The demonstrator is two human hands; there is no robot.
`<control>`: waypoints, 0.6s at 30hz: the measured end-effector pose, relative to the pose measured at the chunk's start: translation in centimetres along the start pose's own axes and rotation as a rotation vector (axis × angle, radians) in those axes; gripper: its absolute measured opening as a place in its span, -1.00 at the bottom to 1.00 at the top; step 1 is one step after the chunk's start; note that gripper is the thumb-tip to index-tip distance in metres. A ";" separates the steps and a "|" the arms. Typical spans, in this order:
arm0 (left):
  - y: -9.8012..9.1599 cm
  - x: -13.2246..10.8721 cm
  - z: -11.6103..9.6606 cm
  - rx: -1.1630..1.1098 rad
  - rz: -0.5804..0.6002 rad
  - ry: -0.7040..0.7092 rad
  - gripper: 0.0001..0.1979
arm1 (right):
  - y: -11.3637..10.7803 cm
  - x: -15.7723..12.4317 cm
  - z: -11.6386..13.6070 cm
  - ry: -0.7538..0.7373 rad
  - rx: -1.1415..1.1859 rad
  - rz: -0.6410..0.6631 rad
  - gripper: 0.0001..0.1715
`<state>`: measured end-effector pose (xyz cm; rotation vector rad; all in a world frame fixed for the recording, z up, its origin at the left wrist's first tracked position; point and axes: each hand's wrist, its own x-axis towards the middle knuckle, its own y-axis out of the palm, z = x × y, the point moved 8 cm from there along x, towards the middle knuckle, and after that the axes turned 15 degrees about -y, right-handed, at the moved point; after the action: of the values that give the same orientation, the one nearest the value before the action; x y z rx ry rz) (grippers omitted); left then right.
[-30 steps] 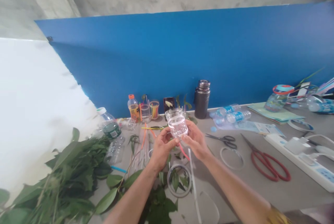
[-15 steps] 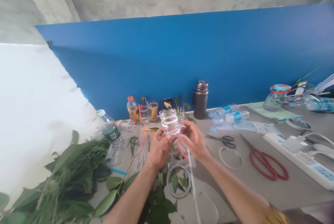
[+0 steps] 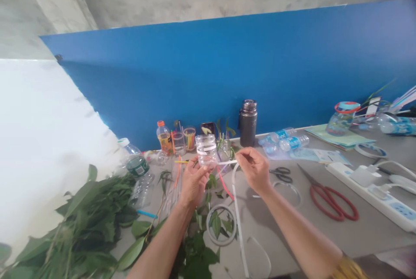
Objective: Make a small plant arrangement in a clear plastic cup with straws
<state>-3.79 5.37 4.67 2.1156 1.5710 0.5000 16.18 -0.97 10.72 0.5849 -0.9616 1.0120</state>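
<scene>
My left hand grips a clear plastic cup, shaped like a cut bottle part, near its base. A white strip winds around the cup. From the cup's lower right side the strip runs to my right hand, which pinches it between thumb and fingers. Beyond the pinch, the strip hangs down over the table to the front edge. Below the hands lies a grey ring-shaped roll on top of green leaves. A pink straw-like strip lies between the two hands.
Leafy branches cover the left side. A green-labelled bottle, an orange-capped bottle and a dark thermos stand toward the blue panel. Black scissors, red-handled scissors and a power strip lie at right.
My right hand has moved away from the cup to the right, drawing the white strip out between them. The left hand still holds the cup, which has shifted slightly left.
</scene>
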 end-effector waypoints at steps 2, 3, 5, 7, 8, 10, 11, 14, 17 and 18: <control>-0.4 0.1 -0.2 -0.002 -0.021 0.002 -0.52 | -0.6 0.5 0.5 -0.043 -0.054 0.000 -0.80; -0.5 0.2 -0.2 -0.008 -0.017 -0.008 -0.52 | -0.8 0.8 0.5 -0.057 -0.073 0.005 -0.80; -0.4 0.3 0.0 -0.028 0.023 -0.048 -0.53 | -1.4 1.4 0.3 -0.059 -0.096 0.026 -0.80; 0.0 0.2 0.2 -0.049 0.087 -0.090 -0.54 | -2.0 1.9 -0.6 -0.024 -0.113 0.047 -0.80; 0.2 0.1 0.3 -0.056 0.115 -0.106 -0.54 | -2.4 2.1 -1.1 0.004 -0.124 0.055 -0.80; 0.5 0.0 0.4 -0.064 0.156 -0.123 -0.54 | -3.3 2.3 -2.4 0.063 -0.149 0.078 -0.78; 0.5 -0.1 0.4 -0.064 0.166 -0.127 -0.54 | -3.8 2.3 -2.9 0.086 -0.162 0.088 -0.77; 0.4 0.0 0.4 -0.057 0.157 -0.123 -0.55 | -5.6 2.5 -4.4 0.123 -0.221 0.081 -0.73; 0.0 0.2 0.3 -0.057 0.128 -0.103 -0.59 | -7.5 2.5 -6.0 0.169 -0.353 0.112 -0.71; -0.2 0.2 0.3 -0.062 0.125 -0.100 -0.59 | -7.9 2.4 -6.6 0.198 -0.436 0.164 -0.72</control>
<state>-3.71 5.60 4.38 2.1662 1.3580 0.4708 26.35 1.83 9.76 0.0432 -1.0245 0.9450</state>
